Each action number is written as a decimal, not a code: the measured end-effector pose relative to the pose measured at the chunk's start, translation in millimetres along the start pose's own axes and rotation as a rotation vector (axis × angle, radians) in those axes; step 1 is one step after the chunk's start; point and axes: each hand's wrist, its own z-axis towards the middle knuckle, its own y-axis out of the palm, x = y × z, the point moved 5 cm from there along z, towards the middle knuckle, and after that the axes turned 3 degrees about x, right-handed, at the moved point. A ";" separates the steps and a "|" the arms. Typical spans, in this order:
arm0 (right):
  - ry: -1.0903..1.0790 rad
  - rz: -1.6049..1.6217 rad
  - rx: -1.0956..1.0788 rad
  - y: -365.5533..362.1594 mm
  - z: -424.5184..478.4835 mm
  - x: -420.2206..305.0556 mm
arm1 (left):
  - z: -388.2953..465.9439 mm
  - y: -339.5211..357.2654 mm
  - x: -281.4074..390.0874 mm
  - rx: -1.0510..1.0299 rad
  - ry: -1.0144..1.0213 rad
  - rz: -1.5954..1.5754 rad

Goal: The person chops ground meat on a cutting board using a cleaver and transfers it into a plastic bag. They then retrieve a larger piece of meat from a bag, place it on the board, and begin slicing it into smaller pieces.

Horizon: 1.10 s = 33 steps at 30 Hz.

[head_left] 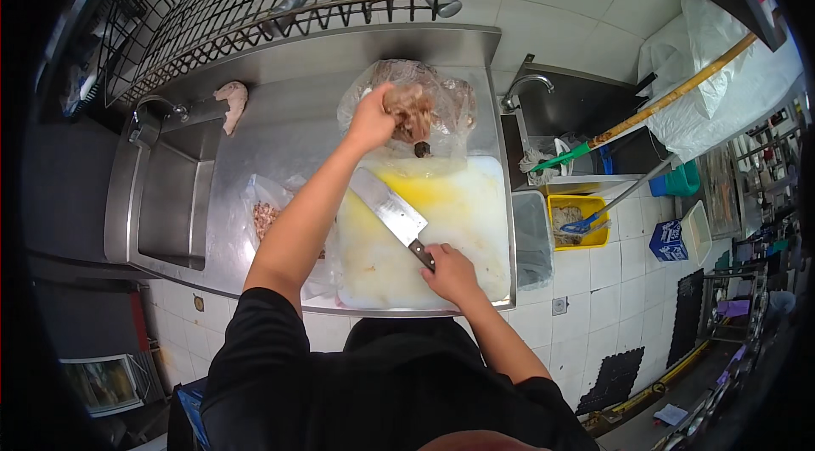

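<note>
My left hand [372, 120] is stretched forward and grips a brownish piece of meat [409, 108] over an open clear plastic bag [460, 133]. More meat [407, 72] fills the far part of that bag. A small dark lump [422, 149] lies below the held piece, near the board's far edge. On the white cutting board [471, 254] my right hand [451, 271] holds a cleaver [389, 206] by its dark handle, the broad blade slanting to the far left. A yellowish tint marks the board's far part. Under my left arm, partly hidden, sits a plastic bag of chopped pinkish meat [265, 219].
A pale piece of meat [233, 106] lies by the steel sink basin [175, 196] on the left. Above the back ledge hangs a black wire basket [223, 12] holding tools. On the right are a lined bin [533, 241], a yellow bucket [595, 241] and a wooden-handled mop [675, 91].
</note>
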 end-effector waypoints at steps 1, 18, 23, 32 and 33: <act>0.002 -0.038 0.040 5.3 1.7 -2.5 | 3.1 -5.1 10.0 0.002 -0.026 -0.064; 0.149 -0.004 0.171 -1.3 -29.9 13.2 | -10.5 -28.2 31.7 0.014 -0.339 -0.823; 0.086 -0.054 0.133 -22.3 -41.0 41.0 | -40.5 -23.2 -24.2 0.050 -0.576 -1.137; -0.228 0.055 0.419 -73.2 152.1 12.6 | -129.7 -40.4 -43.3 0.276 -0.743 -1.415; -0.236 0.023 0.395 -70.0 178.9 5.3 | -138.8 -44.7 -42.7 0.301 -0.724 -1.380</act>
